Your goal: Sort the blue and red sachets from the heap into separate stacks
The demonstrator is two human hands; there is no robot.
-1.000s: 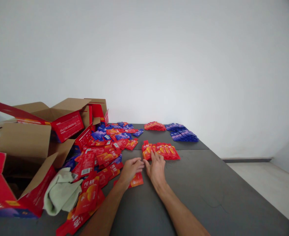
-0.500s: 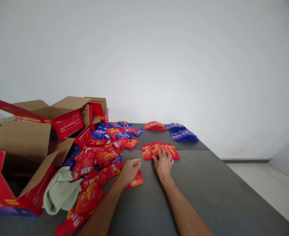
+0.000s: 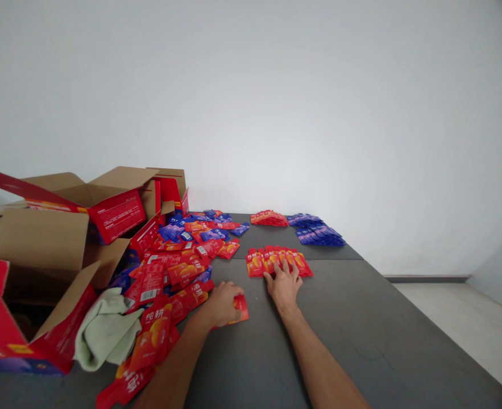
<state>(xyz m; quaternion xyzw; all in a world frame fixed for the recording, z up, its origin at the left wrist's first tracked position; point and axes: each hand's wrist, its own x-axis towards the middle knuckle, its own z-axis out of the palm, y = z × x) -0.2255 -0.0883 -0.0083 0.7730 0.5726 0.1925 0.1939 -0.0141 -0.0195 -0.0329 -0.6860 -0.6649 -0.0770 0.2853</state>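
My left hand (image 3: 224, 304) is curled over a single red pouch (image 3: 243, 308) on the dark table, fingers and thumb closed at it; part of the pouch is hidden under the hand. To its right, my right hand (image 3: 283, 285) rests with spread fingers on the front edge of an overlapping row of red pouches (image 3: 257, 264) with an orange fruit print. A jumbled heap of red and blue-purple pouches (image 3: 186, 270) lies to the left of my hands.
Farther back are a stack of red pouches (image 3: 269, 218) and stacks of blue pouches (image 3: 321, 235). Open red cardboard boxes (image 3: 116, 216) crowd the left side. A pale green cloth (image 3: 106, 329) lies beside the heap. The table edge (image 3: 438, 332) runs along the right; a white wall (image 3: 251, 113) stands behind.
My left hand has come down and slightly left onto the single red pouch, its fingers closing over it. My right hand stays at the row, whose pouches look slightly more even.
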